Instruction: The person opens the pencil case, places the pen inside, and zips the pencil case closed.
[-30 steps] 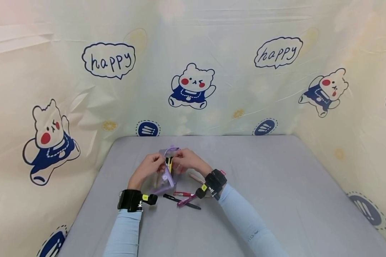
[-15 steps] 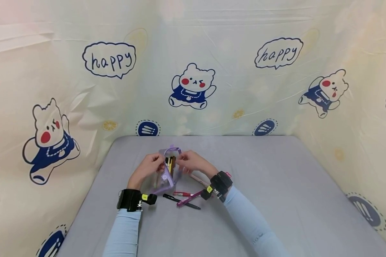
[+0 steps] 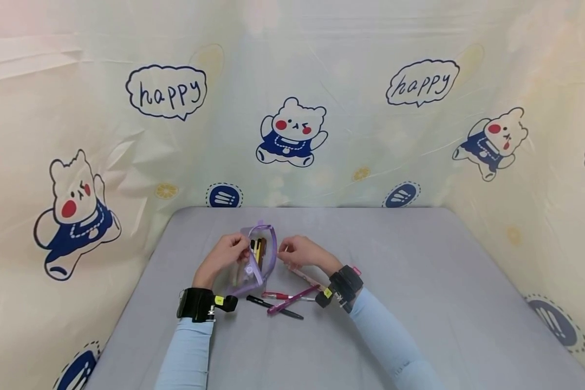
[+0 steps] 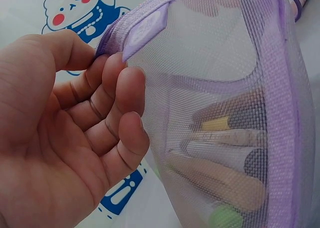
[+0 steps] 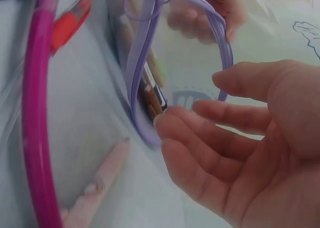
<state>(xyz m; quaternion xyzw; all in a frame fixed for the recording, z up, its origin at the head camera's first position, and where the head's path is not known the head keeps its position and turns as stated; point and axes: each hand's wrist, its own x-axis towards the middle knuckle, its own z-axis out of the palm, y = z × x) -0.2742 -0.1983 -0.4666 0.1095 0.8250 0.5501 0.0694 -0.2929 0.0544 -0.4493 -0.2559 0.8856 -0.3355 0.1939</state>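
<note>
A purple-edged mesh pencil case (image 3: 274,244) lies with its zipped mouth spread. My left hand (image 3: 226,252) pinches the left edge of that mouth between thumb and index finger, its other fingers bent against the mesh (image 4: 215,52). Several pens lie inside, among them a brown pen (image 3: 262,248) and a yellow one (image 3: 258,252). Just right of the mouth is my right hand (image 3: 303,252), fingers loosely bent and thumb apart, holding nothing. Below its fingers a pale pink pen (image 5: 100,183) lies on the table.
In front of the case, a red pen (image 3: 275,296), a magenta pen (image 3: 292,301) and a black pen (image 3: 287,312) lie crossed on the grey table (image 3: 395,260). A printed curtain (image 3: 351,124) hangs behind the table and at both sides.
My right hand has drawn back from the case mouth to the right and slightly nearer, uncovering the brown pen inside and the case's right rim. My left hand has stayed in place.
</note>
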